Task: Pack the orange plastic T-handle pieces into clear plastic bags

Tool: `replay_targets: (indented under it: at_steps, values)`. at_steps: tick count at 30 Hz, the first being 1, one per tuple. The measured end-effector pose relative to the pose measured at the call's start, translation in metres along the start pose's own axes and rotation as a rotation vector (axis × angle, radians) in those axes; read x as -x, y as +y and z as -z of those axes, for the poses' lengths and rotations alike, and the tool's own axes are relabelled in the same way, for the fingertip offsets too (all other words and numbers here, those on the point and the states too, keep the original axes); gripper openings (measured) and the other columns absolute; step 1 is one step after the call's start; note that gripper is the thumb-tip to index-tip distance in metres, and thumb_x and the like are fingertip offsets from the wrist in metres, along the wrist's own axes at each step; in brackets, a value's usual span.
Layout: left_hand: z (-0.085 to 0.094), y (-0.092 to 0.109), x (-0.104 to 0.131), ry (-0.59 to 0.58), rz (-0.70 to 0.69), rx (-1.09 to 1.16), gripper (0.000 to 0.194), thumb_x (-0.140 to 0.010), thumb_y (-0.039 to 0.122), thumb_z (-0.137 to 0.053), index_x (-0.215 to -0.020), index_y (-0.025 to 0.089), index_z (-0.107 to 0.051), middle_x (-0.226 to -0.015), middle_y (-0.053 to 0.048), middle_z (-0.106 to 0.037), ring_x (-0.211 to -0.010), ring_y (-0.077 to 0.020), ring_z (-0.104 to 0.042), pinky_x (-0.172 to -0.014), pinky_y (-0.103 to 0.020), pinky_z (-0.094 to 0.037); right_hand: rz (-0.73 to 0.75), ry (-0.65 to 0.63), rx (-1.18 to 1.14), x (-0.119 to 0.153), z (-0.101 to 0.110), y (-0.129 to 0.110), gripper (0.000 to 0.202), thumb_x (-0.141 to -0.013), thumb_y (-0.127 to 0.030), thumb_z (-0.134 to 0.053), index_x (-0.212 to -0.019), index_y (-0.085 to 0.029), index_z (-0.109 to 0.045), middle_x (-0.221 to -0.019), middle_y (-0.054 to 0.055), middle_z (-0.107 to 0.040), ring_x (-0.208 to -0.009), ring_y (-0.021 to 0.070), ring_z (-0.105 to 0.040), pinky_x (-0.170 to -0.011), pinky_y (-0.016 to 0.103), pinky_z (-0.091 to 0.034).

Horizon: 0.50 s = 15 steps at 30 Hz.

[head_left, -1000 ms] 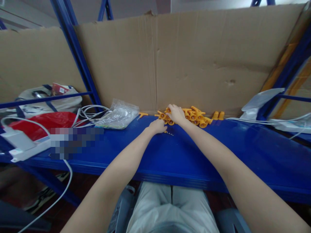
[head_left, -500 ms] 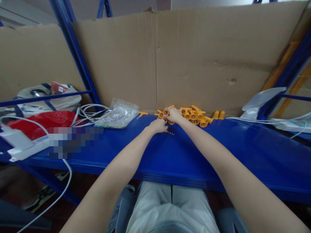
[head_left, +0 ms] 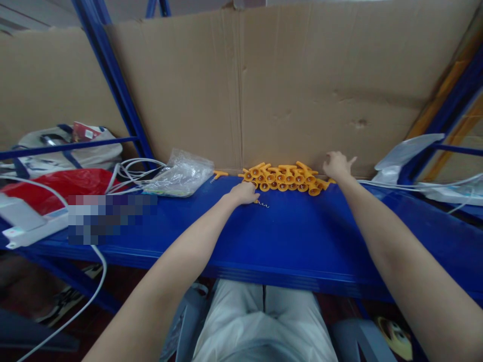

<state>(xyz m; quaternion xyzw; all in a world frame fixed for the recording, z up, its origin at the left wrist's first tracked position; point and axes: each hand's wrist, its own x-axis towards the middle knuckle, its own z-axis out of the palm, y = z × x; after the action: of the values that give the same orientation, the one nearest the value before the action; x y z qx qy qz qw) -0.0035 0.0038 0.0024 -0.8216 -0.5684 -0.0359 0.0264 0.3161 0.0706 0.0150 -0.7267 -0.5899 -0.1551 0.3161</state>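
Observation:
My left hand (head_left: 244, 192) is closed at the left end of a pile of yellow-orange corkscrews. Out of its fingers sticks the metal spiral of a corkscrew (head_left: 263, 204), pointing right; its handle is mostly hidden. The stacked corkscrews (head_left: 281, 177) have T-shaped handles and bell-shaped bodies whose open ends face me. To the right of the pile, my right hand (head_left: 338, 166) hovers in front of the cardboard with its fingers spread. It covers the spot where two small yellow cups stood. A lone corkscrew part (head_left: 220, 173) with a bare spiral lies left of the pile.
A cardboard sheet (head_left: 302, 75) stands along the back of the blue tabletop (head_left: 279, 236). At the left lie a clear plastic bag (head_left: 184, 173), white cables, a red bag (head_left: 75, 187) and a white power strip (head_left: 41, 226). More plastic and cables are at the right.
My right hand has left the left end of the pile and moved right, fingers now spread. My left hand stays nearly in place with the corkscrew. The view has shifted slightly.

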Motion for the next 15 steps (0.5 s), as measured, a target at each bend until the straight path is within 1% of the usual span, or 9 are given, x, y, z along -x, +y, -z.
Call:
replay_targets:
  at_steps: [2,5,8,10,11,13,14,15]
  values:
    - [0.000,0.000,0.000,-0.001,-0.004,-0.005,0.028,-0.090,0.035,-0.050,-0.091,0.017,-0.071,-0.096,-0.011,-0.074,-0.094,-0.0252,-0.069,-0.078,-0.029,-0.051,-0.101,-0.031,0.056,0.001,-0.001,0.025,0.051,-0.082,-0.017,-0.045,-0.131,-0.014,-0.058,-0.136,0.022,-0.054,-0.128,0.0377,-0.045,-0.103,0.072,-0.026]
    - [-0.001,-0.001,-0.001,-0.007,-0.004,-0.009,0.029,-0.090,0.036,-0.051,-0.090,0.016,-0.071,-0.094,-0.011,-0.074,-0.093,-0.0251,-0.069,-0.078,-0.029,-0.050,-0.107,-0.113,0.139,0.004,-0.004,0.046,0.055,-0.081,-0.017,-0.045,-0.135,-0.019,-0.056,-0.140,0.019,-0.051,-0.132,0.0383,-0.042,-0.101,0.073,-0.030]
    - [-0.002,-0.001,-0.002,-0.004,-0.005,-0.015,0.028,-0.090,0.036,-0.051,-0.092,0.017,-0.072,-0.094,-0.010,-0.074,-0.093,-0.0243,-0.069,-0.079,-0.029,-0.051,-0.108,-0.253,0.192,0.006,-0.008,0.052,0.058,-0.081,-0.022,-0.048,-0.139,-0.022,-0.052,-0.146,0.017,-0.047,-0.136,0.0391,-0.038,-0.102,0.073,-0.031]
    - [-0.002,-0.001,-0.002,0.001,-0.006,-0.013,0.028,-0.090,0.036,-0.051,-0.094,0.017,-0.072,-0.094,-0.010,-0.074,-0.093,-0.0241,-0.069,-0.079,-0.029,-0.051,-0.113,-0.349,0.210,0.005,-0.009,0.054,0.062,-0.081,-0.027,-0.051,-0.143,-0.022,-0.048,-0.151,0.017,-0.042,-0.139,0.0403,-0.034,-0.104,0.073,-0.028]
    - [-0.003,-0.001,-0.002,0.004,-0.008,-0.010,0.028,-0.090,0.035,-0.051,-0.094,0.016,-0.072,-0.094,-0.010,-0.074,-0.093,-0.0244,-0.069,-0.079,-0.029,-0.051,-0.109,-0.377,0.217,0.005,-0.009,0.055,0.065,-0.081,-0.028,-0.053,-0.145,-0.022,-0.045,-0.153,0.017,-0.039,-0.140,0.0406,-0.032,-0.105,0.073,-0.026]
    - [-0.003,-0.001,-0.003,0.009,-0.016,-0.009,0.028,-0.090,0.034,-0.052,-0.094,0.015,-0.072,-0.095,-0.011,-0.074,-0.093,-0.0251,-0.069,-0.079,-0.030,-0.051,-0.095,-0.390,0.230,0.004,-0.011,0.057,0.066,-0.081,-0.029,-0.053,-0.146,-0.022,-0.043,-0.153,0.018,-0.038,-0.140,0.0409,-0.032,-0.106,0.073,-0.025]
    - [-0.003,-0.001,-0.003,0.010,-0.021,-0.012,0.028,-0.090,0.034,-0.052,-0.094,0.015,-0.072,-0.095,-0.011,-0.074,-0.093,-0.0253,-0.068,-0.079,-0.030,-0.051,-0.091,-0.379,0.235,0.003,-0.012,0.059,0.066,-0.081,-0.029,-0.054,-0.146,-0.021,-0.044,-0.152,0.019,-0.040,-0.138,0.0411,-0.034,-0.105,0.072,-0.026]
    - [-0.003,-0.001,-0.003,0.009,-0.022,-0.015,0.028,-0.090,0.034,-0.052,-0.094,0.015,-0.072,-0.096,-0.011,-0.074,-0.093,-0.0254,-0.068,-0.079,-0.030,-0.051,-0.075,-0.341,0.233,0.003,-0.013,0.060,0.064,-0.080,-0.030,-0.055,-0.143,-0.021,-0.047,-0.148,0.020,-0.044,-0.135,0.0418,-0.039,-0.103,0.071,-0.030]
